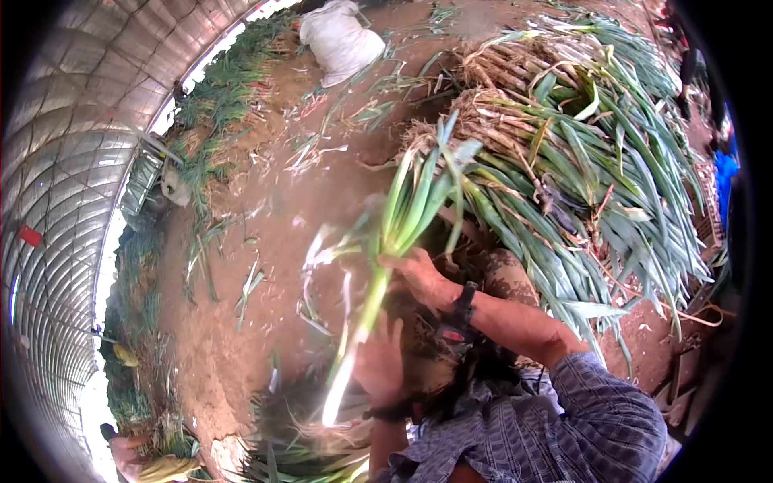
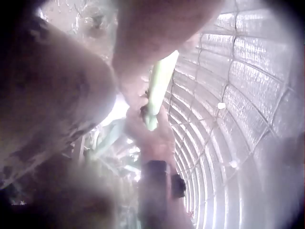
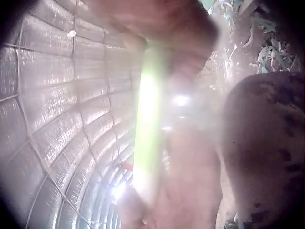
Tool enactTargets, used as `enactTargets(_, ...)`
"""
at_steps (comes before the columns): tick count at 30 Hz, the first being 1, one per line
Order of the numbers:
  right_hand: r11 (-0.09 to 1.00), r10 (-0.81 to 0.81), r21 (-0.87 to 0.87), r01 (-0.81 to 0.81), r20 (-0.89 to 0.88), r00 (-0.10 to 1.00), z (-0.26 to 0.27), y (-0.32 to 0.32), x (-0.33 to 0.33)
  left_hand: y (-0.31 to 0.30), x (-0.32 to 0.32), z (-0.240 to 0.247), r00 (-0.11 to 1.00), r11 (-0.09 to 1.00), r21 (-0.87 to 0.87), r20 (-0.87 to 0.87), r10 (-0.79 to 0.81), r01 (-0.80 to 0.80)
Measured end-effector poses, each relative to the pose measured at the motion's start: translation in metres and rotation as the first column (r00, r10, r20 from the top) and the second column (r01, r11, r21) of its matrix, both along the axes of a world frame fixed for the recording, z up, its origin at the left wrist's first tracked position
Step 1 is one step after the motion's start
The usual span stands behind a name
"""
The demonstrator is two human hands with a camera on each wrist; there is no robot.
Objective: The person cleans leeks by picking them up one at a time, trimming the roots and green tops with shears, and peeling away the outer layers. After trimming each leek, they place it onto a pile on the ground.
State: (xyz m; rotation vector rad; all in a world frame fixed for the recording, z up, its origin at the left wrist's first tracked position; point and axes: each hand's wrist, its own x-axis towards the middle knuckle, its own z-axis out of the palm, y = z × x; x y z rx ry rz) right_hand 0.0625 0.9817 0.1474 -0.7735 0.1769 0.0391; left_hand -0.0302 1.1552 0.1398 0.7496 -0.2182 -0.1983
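A long green onion [image 1: 372, 302] stands slanted in the head view, leaves up, white root end down. My right hand [image 1: 423, 278] grips it where the leaves fan out; the right wrist view shows this hand [image 3: 167, 28] around the upper pale stalk [image 3: 148, 114]. My left hand [image 1: 380, 362] is beside the white lower stalk with fingers extended, blurred. In the left wrist view my left hand [image 2: 159, 38] is close above, and my right hand [image 2: 147, 131] is around the stalk [image 2: 161, 83]. Exact left-hand contact is partly hidden.
A large heap of green onions [image 1: 596, 153] lies at the upper right. A white sack [image 1: 342, 42] is at the top. Loose leaves and peelings [image 1: 322, 253] litter the soil, with more onions at the bottom. Another person [image 1: 133, 459] is at the lower left, beside a curved greenhouse wall [image 1: 64, 185].
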Motion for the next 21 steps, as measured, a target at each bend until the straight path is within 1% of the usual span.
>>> enactTargets(1,1.000,-0.006,0.008,0.006,0.025,1.000,0.003,0.000,-0.002,0.005,-0.002,-0.004,0.993,0.977,0.185,-0.087,-0.086,0.101)
enactTargets(2,1.000,-0.010,0.017,0.009,0.052,0.999,0.009,0.000,-0.006,0.014,-0.005,-0.009,0.971,0.911,0.354,-0.187,-0.151,0.210)
enactTargets(3,0.999,-0.016,0.031,0.013,0.082,0.997,0.012,0.001,-0.006,0.022,-0.006,-0.009,0.982,0.810,0.555,-0.127,-0.142,0.189)
enactTargets(4,1.000,0.021,0.011,-0.023,0.105,0.994,0.008,0.001,-0.002,0.029,-0.007,-0.006,0.987,0.669,0.728,-0.068,-0.147,0.150)
enactTargets(5,0.998,0.062,-0.009,-0.062,0.122,0.991,0.001,0.001,0.001,0.034,-0.017,0.010,0.975,0.489,0.869,0.161,-0.151,-0.068)
enactTargets(6,0.994,0.109,-0.030,-0.106,0.136,0.985,-0.005,0.005,0.002,0.036,-0.032,0.028,0.908,0.287,0.909,0.367,-0.203,-0.303)
enactTargets(7,0.990,0.133,-0.065,-0.124,0.161,0.978,-0.004,0.011,0.000,0.028,-0.018,0.042,0.842,0.183,0.853,0.517,-0.156,-0.489)
enactTargets(8,0.985,0.157,-0.102,-0.140,0.192,0.969,0.000,0.015,-0.002,0.019,-0.005,0.056,0.753,0.051,0.760,0.649,-0.110,-0.648)
enactTargets(9,0.979,0.179,-0.141,-0.150,0.226,0.958,0.007,0.018,-0.004,0.030,0.007,0.045,0.778,0.003,0.786,0.612,-0.141,-0.618)
enactTargets(10,0.985,0.125,-0.154,-0.083,0.287,0.950,0.015,0.025,-0.010,0.041,0.020,0.035,0.802,-0.046,0.808,0.573,-0.172,-0.587)
enactTargets(11,0.979,0.128,-0.187,-0.076,0.283,0.951,0.016,0.029,-0.008,0.044,0.025,0.030,0.893,0.019,0.896,0.444,-0.071,-0.444)
enactTargets(12,0.974,0.125,-0.218,-0.064,0.276,0.953,0.016,0.031,-0.005,0.047,0.030,0.024,0.957,0.101,0.952,0.291,0.014,-0.290)
enactTargets(14,0.940,0.151,-0.336,-0.064,0.241,0.959,0.015,0.029,0.000,0.052,0.032,-0.001,0.888,0.119,0.880,0.460,0.017,-0.459)
enactTargets(17,0.812,0.229,-0.573,-0.112,0.136,0.964,0.014,0.018,0.006,0.052,0.027,-0.013,0.807,0.057,0.806,0.590,0.005,-0.589)
enactTargets(18,0.804,0.218,-0.590,-0.078,0.171,0.961,0.009,0.019,0.009,0.051,0.026,-0.013,0.817,0.037,0.816,0.577,0.018,-0.577)
enactTargets(20,0.739,0.266,-0.653,-0.165,0.058,0.962,0.016,0.015,0.010,0.051,0.022,-0.017,0.816,0.032,0.816,0.575,0.055,-0.577)
enactTargets(21,0.718,0.270,-0.677,-0.161,0.057,0.961,0.013,0.016,0.012,0.050,0.022,-0.019,0.806,0.049,0.805,0.588,0.072,-0.591)
